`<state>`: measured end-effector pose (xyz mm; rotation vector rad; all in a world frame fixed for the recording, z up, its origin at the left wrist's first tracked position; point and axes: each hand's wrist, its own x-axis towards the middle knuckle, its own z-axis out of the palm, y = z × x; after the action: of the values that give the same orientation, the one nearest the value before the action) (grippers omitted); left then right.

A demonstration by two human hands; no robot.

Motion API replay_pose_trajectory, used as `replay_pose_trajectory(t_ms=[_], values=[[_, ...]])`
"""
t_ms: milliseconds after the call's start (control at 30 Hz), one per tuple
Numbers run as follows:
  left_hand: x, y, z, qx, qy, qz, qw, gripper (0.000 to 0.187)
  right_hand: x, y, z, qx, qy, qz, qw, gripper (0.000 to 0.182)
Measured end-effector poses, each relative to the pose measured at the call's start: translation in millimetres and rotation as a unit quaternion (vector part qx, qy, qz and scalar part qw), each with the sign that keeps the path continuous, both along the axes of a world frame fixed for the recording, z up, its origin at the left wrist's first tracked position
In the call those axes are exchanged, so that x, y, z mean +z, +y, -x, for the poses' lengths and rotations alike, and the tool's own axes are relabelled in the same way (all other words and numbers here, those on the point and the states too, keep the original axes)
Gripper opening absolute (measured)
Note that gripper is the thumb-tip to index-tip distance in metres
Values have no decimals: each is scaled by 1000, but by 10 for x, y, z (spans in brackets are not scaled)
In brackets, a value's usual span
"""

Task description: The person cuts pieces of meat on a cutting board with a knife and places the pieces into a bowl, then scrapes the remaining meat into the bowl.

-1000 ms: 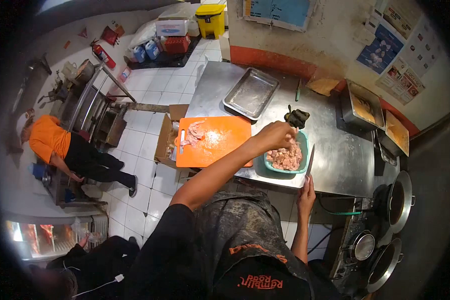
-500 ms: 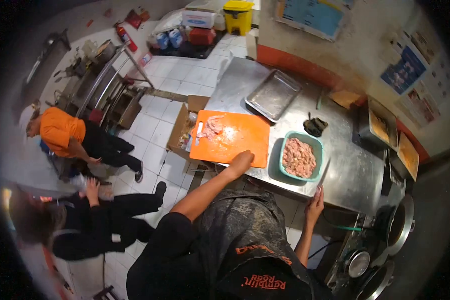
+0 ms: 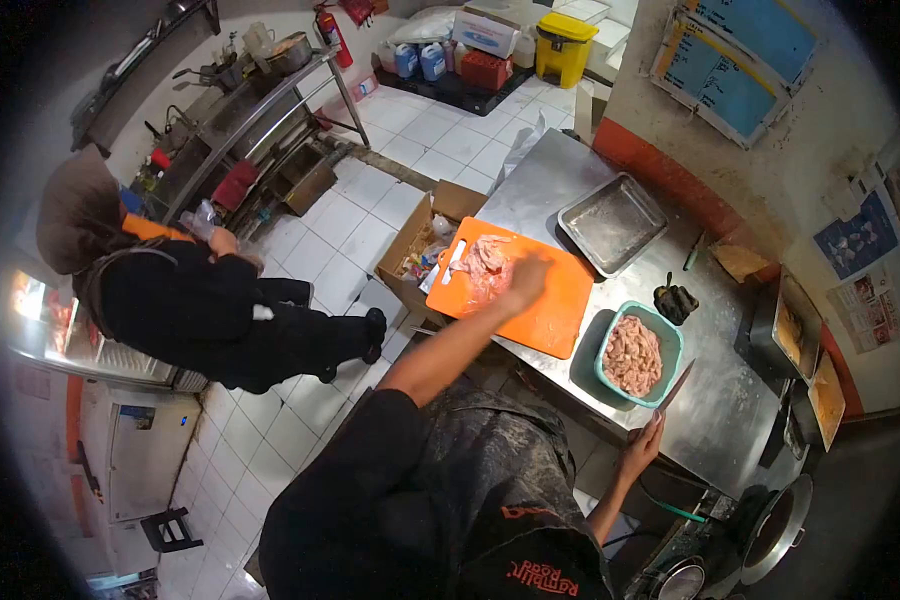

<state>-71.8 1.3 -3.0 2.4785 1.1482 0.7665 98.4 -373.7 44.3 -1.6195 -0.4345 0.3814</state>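
Move on the board: my left hand (image 3: 528, 283) was at the near edge of the orange cutting board (image 3: 560, 328) half a second ago; now it is farther in, close to the raw meat strips (image 3: 487, 257).
Board trouble: its left end seems to stick out past the steel table (image 3: 725, 425), above the cardboard box (image 3: 405, 245). I think a hard push there could tip it and drop the meat.
Knife trouble: the knife (image 3: 676, 386) points away from the body, just beside the teal tub (image 3: 678, 345). If my left hand went to the tub carelessly, the blade could nick it. A bump could also shove the tub, which sits near the front edge.
Left hand: too blurry from where I sit; I cannot tell how spread its fingers are, or if it touches anything.
Right hand: my right hand (image 3: 643, 440) has its fingers wrapped round the knife's handle.
Meat: strips lie on the board's left part; more cut meat (image 3: 633, 358) is in the tub.
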Motion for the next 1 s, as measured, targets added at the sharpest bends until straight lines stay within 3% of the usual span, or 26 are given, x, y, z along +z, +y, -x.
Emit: replay_pose_trajectory(t_ms=[33, 67, 100, 133, 200, 233, 267, 333, 400, 467, 533, 600, 667, 700, 767, 800, 900, 933, 1000], values=[[-221, 245, 224, 97, 127, -83, 984, 28, -36, -3, 25, -25, 6, -14, 1000, 42], [-7, 328, 539, 91, 192, -101, 972, 24, -53, -22, 53, -28, 7, -14, 1000, 42], [13, 438, 787, 22, 220, -29, 975, 20, -34, -37, 93, -18, 5, 6, 1000, 41], [-46, 501, 862, 22, 221, -27, 975, 20, -17, -51, 118, -7, 3, 26, 1000, 41], [-192, 652, 912, -96, 234, -20, 967, 18, -31, -11, 127, -4, 11, 16, 1000, 41], [114, 582, 839, -118, 214, 52, 968, 16, -43, -24, 137, -1, 21, 11, 1000, 41], [327, 484, 765, -117, 215, 55, 968, 16, -54, -14, 124, 0, 23, 13, 1000, 41], [654, 286, 637, -124, -10, 220, 968, 16, -87, 13, 65, 20, 17, 25, 999, 46], [1014, 151, 539, -149, -33, 260, 953, 22, -116, 59, 9, 39, 28, 33, 998, 45], [1028, 135, 460, -178, -58, 297, 936, 29, -41, 206, 16, 54, 35, 37, 997, 45], [872, 100, 402, -150, -230, 460, 845, 32, 65, 366, 120, 79, 47, 0, 996, 43], [729, 60, 499, -148, -265, 459, 835, 31, 2, 478, 174, 88, 43, -21, 995, 44], [410, 121, 679, -54, 34, 306, 950, 29, 84, 625, 333, 133, 34, 24, 990, 43], [269, 96, 765, -56, 35, 305, 950, 29, 130, 663, 407, 152, 45, 64, 985, 43], [20, -3, 901, 27, -135, 410, 902, 26, 1, 806, 470, 192, 16, 98, 976, 46], [-77, -4, 923, 24, -131, 410, 902, 26, -95, 895, 516, 234, -12, 132, 963, 49], [-158, -58, 901, 20, -189, 341, 921, 24, -300, 1230, 677, 292, -48, 168, 940, 48], [-87, -107, 854, 60, -184, 280, 940, 21, -18, 1373, 747, 311, 28, 272, 910, 47], [-77, -118, 782, 94, -180, 223, 953, 18, -262, 1507, 777, 329, -32, 246, 911, 44]])
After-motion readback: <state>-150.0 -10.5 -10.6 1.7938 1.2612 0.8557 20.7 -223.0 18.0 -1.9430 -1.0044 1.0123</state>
